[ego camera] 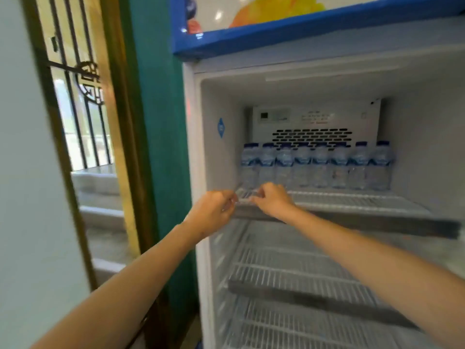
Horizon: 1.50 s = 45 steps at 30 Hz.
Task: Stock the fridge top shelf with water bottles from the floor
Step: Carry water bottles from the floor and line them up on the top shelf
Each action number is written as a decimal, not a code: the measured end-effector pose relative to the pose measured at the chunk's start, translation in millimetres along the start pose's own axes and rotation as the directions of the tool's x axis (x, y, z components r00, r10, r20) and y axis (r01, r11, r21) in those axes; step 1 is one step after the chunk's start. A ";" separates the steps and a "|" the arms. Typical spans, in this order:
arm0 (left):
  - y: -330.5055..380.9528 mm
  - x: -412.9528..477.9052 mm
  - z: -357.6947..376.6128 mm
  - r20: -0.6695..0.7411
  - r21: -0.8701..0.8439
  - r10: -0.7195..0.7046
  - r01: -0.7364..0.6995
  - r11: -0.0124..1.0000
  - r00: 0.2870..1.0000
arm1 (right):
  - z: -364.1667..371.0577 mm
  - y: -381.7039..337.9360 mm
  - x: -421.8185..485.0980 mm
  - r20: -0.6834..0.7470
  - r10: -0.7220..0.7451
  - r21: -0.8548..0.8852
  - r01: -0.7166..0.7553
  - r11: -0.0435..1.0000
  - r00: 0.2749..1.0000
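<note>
The open fridge has a white wire top shelf (352,200). A row of several clear water bottles (319,165) with blue caps and blue labels stands upright along its back. My left hand (214,210) and my right hand (271,197) are close together at the shelf's front left corner, fingers curled. Between them lies a blurred, translucent patch over the wires. Blur hides whether either hand grips the shelf edge or anything else. No bottle with a blue cap shows in either hand.
Two bare wire shelves (302,273) lie below the top one. The fridge's blue header panel (302,28) runs overhead. A teal wall strip (156,147) and a gold-framed glass door (83,122) stand to the left. The floor is out of view.
</note>
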<state>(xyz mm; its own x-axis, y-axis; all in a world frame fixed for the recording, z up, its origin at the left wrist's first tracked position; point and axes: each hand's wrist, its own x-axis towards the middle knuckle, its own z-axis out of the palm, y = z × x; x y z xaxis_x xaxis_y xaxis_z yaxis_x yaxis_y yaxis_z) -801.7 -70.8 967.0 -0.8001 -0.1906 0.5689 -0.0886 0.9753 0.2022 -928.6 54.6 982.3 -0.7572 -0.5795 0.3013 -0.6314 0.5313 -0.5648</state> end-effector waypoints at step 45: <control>-299.8 -1078.1 469.8 -0.027 -0.347 -0.971 0.913 -0.215 -0.239 | 1018.7 156.5 -671.0 0.783 -0.047 0.334 -0.356 0.873 0.620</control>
<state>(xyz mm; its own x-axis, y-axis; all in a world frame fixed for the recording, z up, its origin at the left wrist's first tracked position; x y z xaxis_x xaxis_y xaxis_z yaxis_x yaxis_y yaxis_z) -191.4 -105.4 -81.4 0.2931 -0.9044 -0.3102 -0.5053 -0.4220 0.7527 -348.9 -102.8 -90.9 -0.3089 -0.8684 -0.3879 -0.2258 0.4631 -0.8570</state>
